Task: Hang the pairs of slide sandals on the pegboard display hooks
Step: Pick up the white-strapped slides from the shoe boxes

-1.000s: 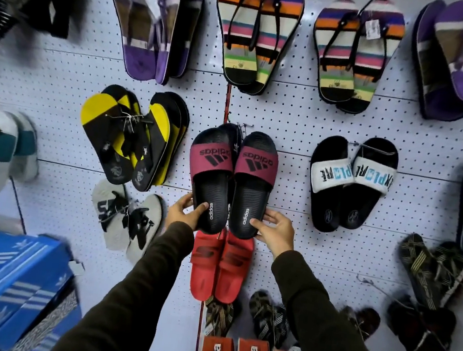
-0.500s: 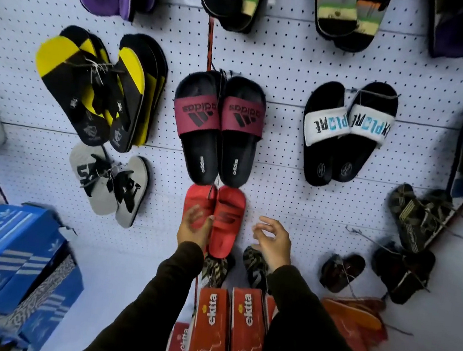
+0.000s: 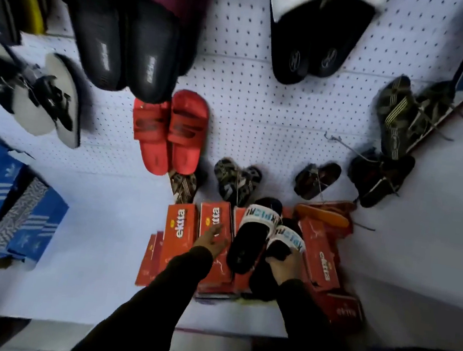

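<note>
Both hands are down from the pegboard, now over the red boxes (image 3: 185, 228). The right hand (image 3: 283, 266) now grips a black slide pair (image 3: 263, 238) (white straps), which rises beyond its fingers; the left hand (image 3: 211, 239) reaches open beside it.

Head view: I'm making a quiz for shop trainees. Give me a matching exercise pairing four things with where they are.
Things:
1. red slides
2. white-strap slides
3. left hand
4. blue boxes

Places:
A. over the orange boxes, empty
B. stacked at the far left
C. hanging on the pegboard
D. held by the right hand

Pairs: 1-C, 2-D, 3-A, 4-B
</note>
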A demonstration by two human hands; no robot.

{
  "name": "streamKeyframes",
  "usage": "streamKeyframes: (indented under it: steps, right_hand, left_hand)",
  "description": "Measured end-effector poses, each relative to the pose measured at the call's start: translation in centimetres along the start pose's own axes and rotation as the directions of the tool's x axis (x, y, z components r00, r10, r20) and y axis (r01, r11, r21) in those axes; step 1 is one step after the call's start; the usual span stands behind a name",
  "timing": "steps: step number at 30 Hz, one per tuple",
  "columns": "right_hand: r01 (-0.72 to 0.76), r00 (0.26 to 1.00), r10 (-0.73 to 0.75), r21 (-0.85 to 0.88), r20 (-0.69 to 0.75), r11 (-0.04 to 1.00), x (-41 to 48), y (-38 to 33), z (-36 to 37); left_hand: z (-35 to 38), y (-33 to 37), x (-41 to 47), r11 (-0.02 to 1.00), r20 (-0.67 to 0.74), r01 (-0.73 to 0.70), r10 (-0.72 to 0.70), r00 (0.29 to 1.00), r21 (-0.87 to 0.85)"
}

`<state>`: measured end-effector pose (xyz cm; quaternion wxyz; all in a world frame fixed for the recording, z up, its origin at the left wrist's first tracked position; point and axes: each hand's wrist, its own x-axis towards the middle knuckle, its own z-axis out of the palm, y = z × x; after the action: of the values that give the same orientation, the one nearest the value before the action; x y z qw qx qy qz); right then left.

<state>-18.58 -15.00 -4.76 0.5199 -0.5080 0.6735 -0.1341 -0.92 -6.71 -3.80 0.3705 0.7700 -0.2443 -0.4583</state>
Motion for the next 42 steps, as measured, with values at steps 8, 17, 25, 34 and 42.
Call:
streamKeyframes:
  steps: [8,17,25,34,42]
  right_hand:
    - [-0.14,0.989,0.143,-0.086,0.029,0.986,2.0,4.3,0.0]
    - [-0.337,0.94,0.309,0.233,0.146,0.912,3.2,5.7,-0.8]
    - [-0.4,0.901,0.268,0.414,0.34,0.818,1.4,4.1,-2.8]
    - [-0.029,0.979,-0.098,0.601,0.178,0.799,-1.8,-3.4,-5.0]
    - [0.328,0.918,-0.396,0.627,-0.033,0.707,-4.8,-11.3,-8.3]
  left_hand:
    - [6.2,-2.4,3.0,0.968,0.003,0.231,-0.233,0.973,0.1]
    - [6.6,-3.7,4.1,0.918,-0.02,0.373,-0.379,0.925,-0.138]
    - [5.0,-3.4,1.1,0.88,0.036,0.341,-0.35,0.936,-0.331]
    - [1.6,3.2,-2.7,0.799,-0.048,0.048,-0.095,0.994,-0.599]
    - [-1.1,11.2,-5.9,0.697,-0.174,-0.258,0.19,0.966,-0.669]
